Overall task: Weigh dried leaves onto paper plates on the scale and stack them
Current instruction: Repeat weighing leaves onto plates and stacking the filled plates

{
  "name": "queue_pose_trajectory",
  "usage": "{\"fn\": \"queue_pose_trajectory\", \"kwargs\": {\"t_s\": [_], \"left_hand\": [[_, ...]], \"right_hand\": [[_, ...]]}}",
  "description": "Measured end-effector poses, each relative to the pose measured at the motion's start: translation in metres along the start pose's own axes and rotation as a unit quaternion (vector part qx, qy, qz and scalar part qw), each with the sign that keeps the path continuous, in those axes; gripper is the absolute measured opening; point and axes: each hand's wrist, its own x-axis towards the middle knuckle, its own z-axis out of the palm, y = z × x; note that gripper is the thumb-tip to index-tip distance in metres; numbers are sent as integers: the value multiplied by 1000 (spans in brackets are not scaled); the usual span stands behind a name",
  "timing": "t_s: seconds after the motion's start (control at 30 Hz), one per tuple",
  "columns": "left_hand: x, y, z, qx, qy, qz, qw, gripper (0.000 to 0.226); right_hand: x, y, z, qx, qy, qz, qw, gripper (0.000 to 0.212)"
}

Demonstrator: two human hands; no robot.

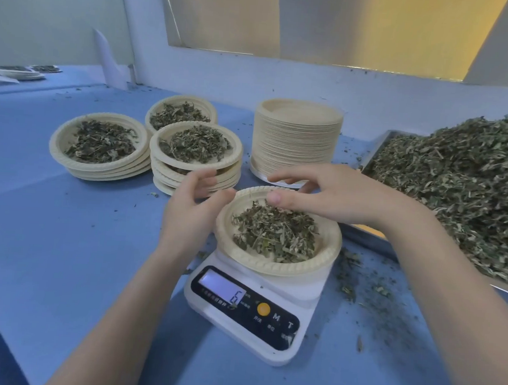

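**Paper plate filled on the scale, ready to lift**

Paper plate (278, 230) sits on the white scale (253, 306), holding dried leaves (274, 232); the display shows 6. Your left hand (191, 206) hovers at the plate's left rim, fingers loosely spread and gripping nothing. Your right hand (321, 194) reaches over the far rim, fingers extended and likewise holding nothing. Take the rim from both sides and lift level, so no leaves spill. Three stacks of filled plates (195, 155) stand just behind the left hand; the nearest is probably the landing spot. An empty plate stack (297, 141) and a heaped leaf tray (463, 189) crowd the right side.
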Motion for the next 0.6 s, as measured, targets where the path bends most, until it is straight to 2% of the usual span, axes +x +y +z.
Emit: {"fn": "queue_pose_trajectory", "kwargs": {"t_s": [0.1,0.17,0.23,0.37,0.47,0.53,0.6], "left_hand": [[-5,22,8,110,20,137,984,48],[-7,44,28,165,-29,221,961,41],[-11,66,60,190,-109,262,940,30],[-23,91,129,196,-204,251,926,28],[-31,94,165,227,-259,222,912,35],[-35,93,181,232,-280,203,909,36],[-39,89,194,246,-298,173,906,35]], "right_hand": [[-8,2,-5,13,8,-1,1000,67],[-15,7,-12,-1,10,7,1000,61],[-25,16,-22,-22,27,26,999,52],[-48,58,-46,-151,53,140,977,40],[-71,96,-55,-237,-22,279,930,59],[-82,118,-54,-243,-74,338,906,71],[-86,132,-45,-201,-77,351,911,61]]}}
